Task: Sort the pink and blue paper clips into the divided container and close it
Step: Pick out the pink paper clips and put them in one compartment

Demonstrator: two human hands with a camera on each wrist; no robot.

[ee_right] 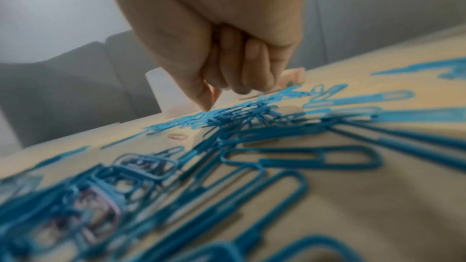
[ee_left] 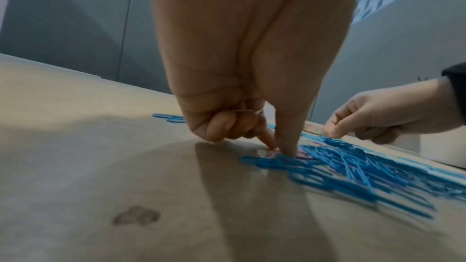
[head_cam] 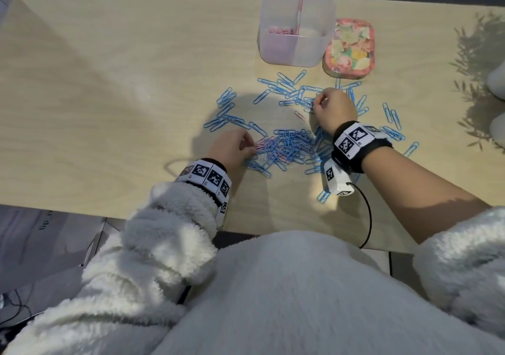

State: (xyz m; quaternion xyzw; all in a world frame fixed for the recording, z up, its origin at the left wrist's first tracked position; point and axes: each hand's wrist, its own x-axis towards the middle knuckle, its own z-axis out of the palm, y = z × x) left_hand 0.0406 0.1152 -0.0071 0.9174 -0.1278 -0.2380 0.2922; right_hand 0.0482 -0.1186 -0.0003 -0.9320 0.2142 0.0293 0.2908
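Clips [head_cam: 289, 144], mostly blue with a few pink mixed in, lay scattered on the desk [head_cam: 109, 108] in front of the container [head_cam: 296, 30]. Left hand [head_cam: 232, 147]: thumb and index tips together, pinching at pink clips at the pile's left edge, other fingers [ee_left: 219, 127] curled, wrist low over the desk. Right hand [head_cam: 334, 110]: fingers curled in, thumb and index tips close together at the blue clips; whether they held one could not be told. Container sat open, pink clips in its left half, lid [head_cam: 349, 48] lying just beside it.

Fluffy white sleeves [head_cam: 169, 234], tagged wristbands [head_cam: 352, 138]
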